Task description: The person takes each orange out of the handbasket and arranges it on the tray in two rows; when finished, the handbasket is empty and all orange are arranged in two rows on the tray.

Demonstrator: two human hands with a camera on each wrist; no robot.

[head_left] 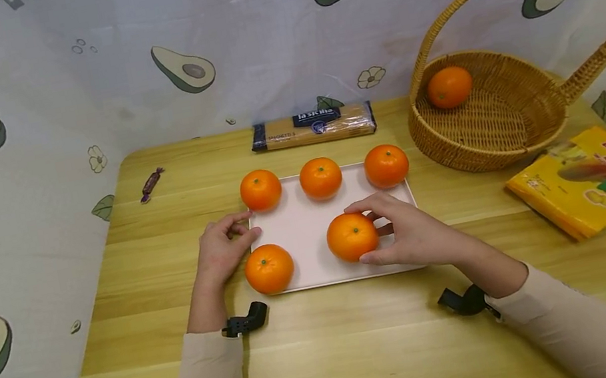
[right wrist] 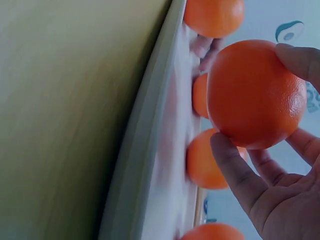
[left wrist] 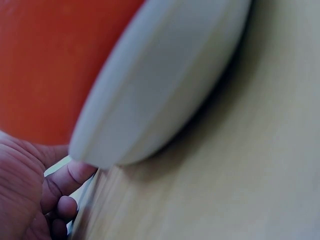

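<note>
My right hand [head_left: 416, 230] grips an orange [head_left: 348, 238] between thumb and fingers, over the right half of a white rectangular tray [head_left: 299, 227]. In the right wrist view this orange [right wrist: 255, 95] is held up off the tray surface. At the tray's left edge, my left hand [head_left: 220, 251] holds the rim with thumb and curled fingers; the left wrist view shows its fingers [left wrist: 67, 180] against the tray's side [left wrist: 145, 100]. Three oranges line the tray's far side: left [head_left: 261, 191], middle [head_left: 321, 179] and right [head_left: 386, 166]. Another orange [head_left: 270, 269] sits at its near left corner.
A wicker basket [head_left: 491, 152] with a tall handle stands at the back right, one orange [head_left: 449, 87] inside. Beside it lies a yellow snack bag [head_left: 588, 182]. A spaghetti pack [head_left: 313, 128] lies behind the tray, and a wrapped candy [head_left: 151, 184] at the back left.
</note>
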